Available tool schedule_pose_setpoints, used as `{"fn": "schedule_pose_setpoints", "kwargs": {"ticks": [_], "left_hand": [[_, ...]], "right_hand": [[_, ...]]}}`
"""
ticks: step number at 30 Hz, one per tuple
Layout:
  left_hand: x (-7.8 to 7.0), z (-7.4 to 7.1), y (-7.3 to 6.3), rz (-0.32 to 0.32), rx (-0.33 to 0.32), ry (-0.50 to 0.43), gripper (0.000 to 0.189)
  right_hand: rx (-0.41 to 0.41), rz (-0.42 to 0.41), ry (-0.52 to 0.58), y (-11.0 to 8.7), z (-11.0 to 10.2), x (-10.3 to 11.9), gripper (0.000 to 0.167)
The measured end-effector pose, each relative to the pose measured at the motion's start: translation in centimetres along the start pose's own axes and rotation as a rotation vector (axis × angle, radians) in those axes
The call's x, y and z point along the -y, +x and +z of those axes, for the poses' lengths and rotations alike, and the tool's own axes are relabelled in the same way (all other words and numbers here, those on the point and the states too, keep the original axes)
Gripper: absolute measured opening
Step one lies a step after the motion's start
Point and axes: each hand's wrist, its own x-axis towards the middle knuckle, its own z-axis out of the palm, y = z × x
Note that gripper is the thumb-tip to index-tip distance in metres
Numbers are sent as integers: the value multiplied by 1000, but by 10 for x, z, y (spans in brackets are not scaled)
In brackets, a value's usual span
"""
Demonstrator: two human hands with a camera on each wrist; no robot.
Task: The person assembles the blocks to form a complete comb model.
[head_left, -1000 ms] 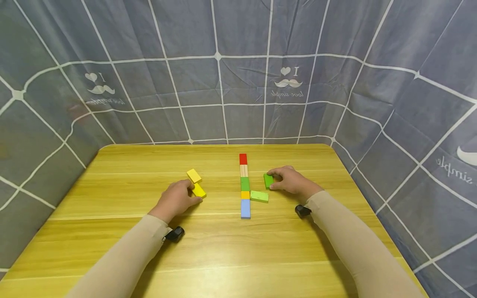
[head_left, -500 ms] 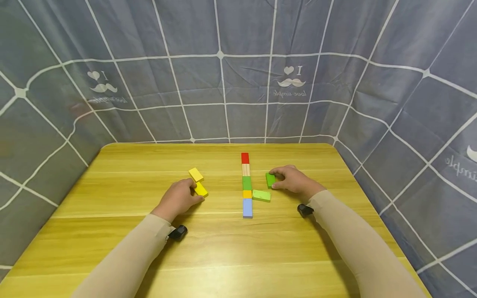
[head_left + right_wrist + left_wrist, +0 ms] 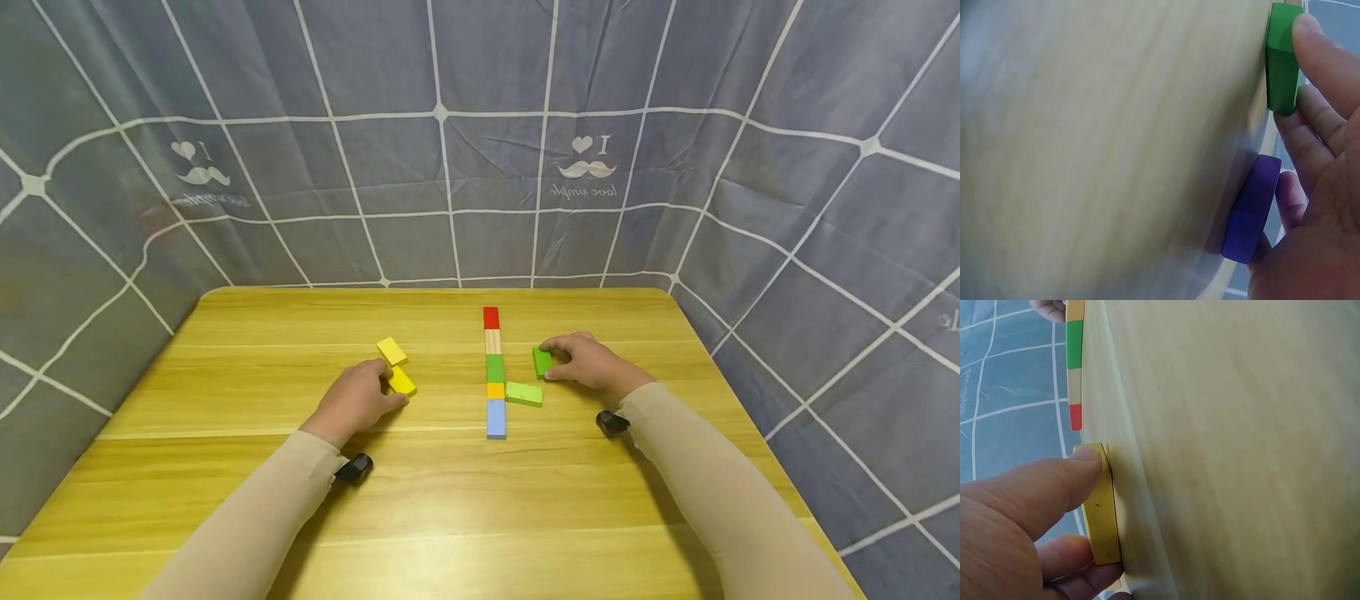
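Just ahead of the left hand (image 3: pixel 354 404), I see the nearer yellow block (image 3: pixel 402 382) flat on the bench (image 3: pixel 450 508), pinched by that hand between thumb and fingers, the thumb at its near end. Beyond it, farther out from the same hand, lies the farther yellow block (image 3: pixel 392 351); the two look end to end, corner by corner. Over at the right hand (image 3: pixel 588 365), I have the dark green block (image 3: pixel 542 364) gripped the same way, thumb nearest me and fingers beyond. My right wrist camera also gives me a purple block (image 3: pixel 1252 209) beside the lower fingers of that hand; whether they touch it, I cannot tell.

Between the hands, closer to the right one, a straight row runs away from me: blue block (image 3: pixel 497 419), orange block (image 3: pixel 496 391), mid-green block (image 3: pixel 495 368), pale wooden block (image 3: pixel 492 342) and red block (image 3: pixel 491 318). Left of the right hand and slightly nearer me, a light green block (image 3: pixel 523 394) lies crosswise, one end at the row's side.
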Motion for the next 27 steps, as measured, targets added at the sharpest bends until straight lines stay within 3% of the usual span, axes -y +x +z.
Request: {"fn": "schedule_pose_setpoints", "kwargs": {"ticks": [12, 22, 27], "left_hand": [[-1, -5, 1, 13, 17, 22, 40], [9, -3, -1, 45, -11, -15, 51], [-1, -3, -11, 103, -27, -23, 56]], "right_hand": [[4, -9, -6, 2, 0, -2, 59], [1, -8, 21, 2, 3, -1, 59], [-14, -13, 1, 1, 4, -1, 59]]}}
